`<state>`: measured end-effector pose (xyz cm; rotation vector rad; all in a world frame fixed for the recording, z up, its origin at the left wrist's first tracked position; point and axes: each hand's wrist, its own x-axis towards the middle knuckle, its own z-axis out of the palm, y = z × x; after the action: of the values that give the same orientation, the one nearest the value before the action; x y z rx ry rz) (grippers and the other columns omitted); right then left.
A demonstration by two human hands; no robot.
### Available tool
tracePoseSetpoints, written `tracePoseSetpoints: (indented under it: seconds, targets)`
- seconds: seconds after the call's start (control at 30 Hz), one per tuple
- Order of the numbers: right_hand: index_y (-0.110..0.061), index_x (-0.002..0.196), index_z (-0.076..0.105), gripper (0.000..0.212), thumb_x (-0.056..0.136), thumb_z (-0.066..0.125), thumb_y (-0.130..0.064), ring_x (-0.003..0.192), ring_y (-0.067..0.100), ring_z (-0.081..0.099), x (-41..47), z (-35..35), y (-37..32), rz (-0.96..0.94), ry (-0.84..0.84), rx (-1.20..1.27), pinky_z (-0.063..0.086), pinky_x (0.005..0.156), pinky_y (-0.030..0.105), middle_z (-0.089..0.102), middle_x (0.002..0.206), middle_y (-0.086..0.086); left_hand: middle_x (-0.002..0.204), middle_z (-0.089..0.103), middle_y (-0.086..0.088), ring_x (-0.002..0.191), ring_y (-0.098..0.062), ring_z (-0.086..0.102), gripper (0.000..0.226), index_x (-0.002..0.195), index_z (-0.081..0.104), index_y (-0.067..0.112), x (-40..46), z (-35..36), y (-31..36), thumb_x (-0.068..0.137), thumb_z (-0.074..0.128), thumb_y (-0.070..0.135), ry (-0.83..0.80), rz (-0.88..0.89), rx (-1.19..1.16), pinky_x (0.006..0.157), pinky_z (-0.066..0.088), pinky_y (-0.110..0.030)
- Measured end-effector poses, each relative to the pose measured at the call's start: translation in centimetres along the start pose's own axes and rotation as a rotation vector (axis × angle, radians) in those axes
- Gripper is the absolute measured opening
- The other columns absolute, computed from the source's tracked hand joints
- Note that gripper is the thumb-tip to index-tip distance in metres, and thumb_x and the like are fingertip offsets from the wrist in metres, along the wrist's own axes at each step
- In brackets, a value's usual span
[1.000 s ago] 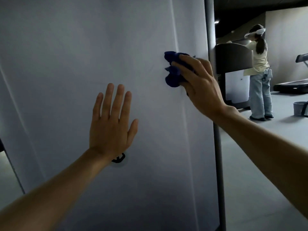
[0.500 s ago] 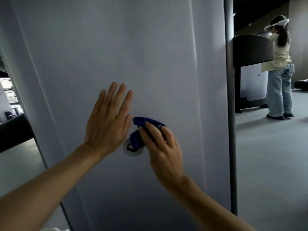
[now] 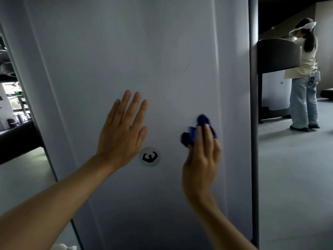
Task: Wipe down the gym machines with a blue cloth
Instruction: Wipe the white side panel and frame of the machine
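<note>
Pressing the bunched cloth (image 3: 195, 129) against the white panel (image 3: 126, 51), the right hand (image 3: 201, 159) holds it right of a round logo (image 3: 149, 156). The left hand (image 3: 122, 134) lies flat on the panel, fingers straight, just left of that logo.

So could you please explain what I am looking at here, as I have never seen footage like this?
There is no robot here. A person wears a camera on the head, so the one picture looks forward and down at their own two arms. They face the tall pale panel of a gym machine. The left hand lies flat on it with straight fingers. The right hand presses a bunched blue cloth against the panel; it is blurred, likely mid-wipe. Between the hands sits a round logo sticker. At the far right another person stands at a second machine.
</note>
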<state>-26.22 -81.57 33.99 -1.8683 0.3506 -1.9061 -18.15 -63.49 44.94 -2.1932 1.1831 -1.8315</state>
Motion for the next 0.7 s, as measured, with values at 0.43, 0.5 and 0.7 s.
tracePoseSetpoints:
  seconds: [0.43, 0.5, 0.7]
  targets:
    - [-0.017, 0.158, 0.037, 0.063, 0.101, 0.057, 0.0, 0.156, 0.029, 0.021, 5.1, -1.3, 3.3, 0.007, -0.117, -0.016, 0.032, 0.121, 0.048, 0.027, 0.168, 0.0, 0.172, 0.016, -0.016, 0.16, -0.035, 0.01, 0.059, 0.163, 0.026, 0.003, 0.1, -0.9, -0.4, 0.111, 0.038, 0.028, -0.023, 0.033, -0.035, 0.128, 0.022, -0.052]
    - [-0.015, 0.16, 0.032, 0.063, 0.103, 0.051, 0.002, 0.157, 0.03, 0.017, 5.7, -0.5, 1.0, 0.166, -0.037, 0.02, 0.031, 0.123, 0.051, 0.024, 0.169, 0.001, 0.172, 0.017, -0.014, 0.161, -0.033, 0.01, 0.057, 0.163, 0.027, 0.004, 0.1, -1.1, -0.6, 0.111, 0.037, 0.027, -0.02, 0.041, -0.055, 0.128, 0.021, -0.048]
    - [-0.008, 0.156, 0.04, 0.066, 0.091, 0.051, -0.001, 0.156, 0.034, 0.019, 0.1, 2.9, -6.9, -0.383, -0.243, 0.019, 0.027, 0.122, 0.043, 0.032, 0.166, 0.007, 0.17, 0.024, -0.014, 0.159, -0.031, 0.018, 0.053, 0.159, 0.033, -0.001, -0.2, -1.9, -2.6, 0.108, 0.035, 0.012, -0.027, 0.094, -0.062, 0.127, 0.025, -0.048]
